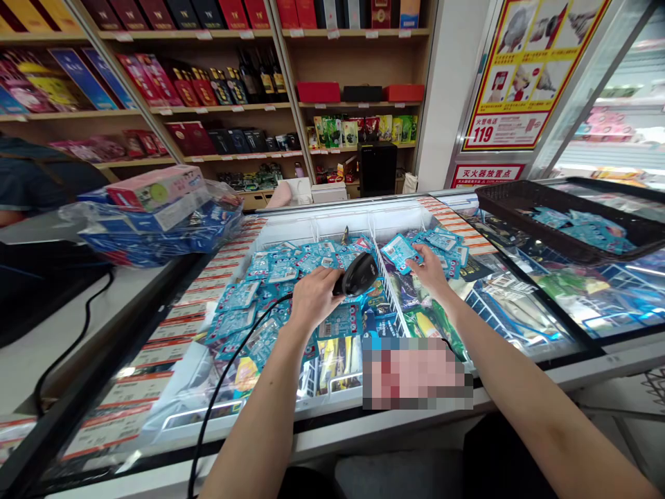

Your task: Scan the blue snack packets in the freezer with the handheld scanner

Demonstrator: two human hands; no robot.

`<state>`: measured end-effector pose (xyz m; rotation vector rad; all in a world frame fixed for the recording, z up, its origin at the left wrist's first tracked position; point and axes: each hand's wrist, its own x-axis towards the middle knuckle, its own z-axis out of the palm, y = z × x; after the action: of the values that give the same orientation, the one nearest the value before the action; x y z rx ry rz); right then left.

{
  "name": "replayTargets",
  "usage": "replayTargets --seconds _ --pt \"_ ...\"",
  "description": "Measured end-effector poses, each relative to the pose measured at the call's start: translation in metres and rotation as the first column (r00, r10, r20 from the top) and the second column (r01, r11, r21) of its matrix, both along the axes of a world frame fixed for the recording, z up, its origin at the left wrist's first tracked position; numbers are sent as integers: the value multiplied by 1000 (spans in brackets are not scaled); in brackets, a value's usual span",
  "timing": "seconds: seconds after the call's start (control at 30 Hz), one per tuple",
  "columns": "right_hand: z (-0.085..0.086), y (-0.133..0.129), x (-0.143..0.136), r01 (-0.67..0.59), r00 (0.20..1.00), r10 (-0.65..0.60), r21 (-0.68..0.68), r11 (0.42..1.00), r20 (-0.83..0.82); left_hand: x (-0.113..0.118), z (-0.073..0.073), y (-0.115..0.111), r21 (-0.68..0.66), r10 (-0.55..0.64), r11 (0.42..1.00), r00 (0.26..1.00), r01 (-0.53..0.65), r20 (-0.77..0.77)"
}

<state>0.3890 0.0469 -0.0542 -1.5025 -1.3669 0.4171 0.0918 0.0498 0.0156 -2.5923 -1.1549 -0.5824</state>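
My left hand (315, 298) is wrapped round a black barcode scanner (360, 274), its head pointing right. The scanner's cable (233, 369) runs down past my left forearm. Between the fingers and thumb of my right hand (430, 269) is a small light-blue packet (399, 253) with a white label. More such packets (283, 267) lie spread over the glass top of a freezer (174, 388), below and to the left of the scanner. Another group of blue packets (441, 239) lies just behind my right hand.
A dark brown basket (540, 239) with several blue packets stands at the right. On the left, boxes and plastic-wrapped blue packs (166, 222) are stacked. Shelves (358, 104) with boxes and bottles rise behind. A person's dark sleeve (31, 170) shows at far left.
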Motion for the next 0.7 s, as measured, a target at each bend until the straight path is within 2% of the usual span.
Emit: replayTargets --seconds 0.33,0.5,0.7 --pt "2 -1 -1 -14 999 14 -13 1000 35 0 -1 1 -4 -43 999 999 43 9" --pt "3 -1 -1 -14 1000 14 29 999 4 0 -3 2 6 -45 999 999 44 21" --pt "7 -6 -4 16 999 -14 27 1000 -51 -2 -3 3 41 5 999 999 -7 39"
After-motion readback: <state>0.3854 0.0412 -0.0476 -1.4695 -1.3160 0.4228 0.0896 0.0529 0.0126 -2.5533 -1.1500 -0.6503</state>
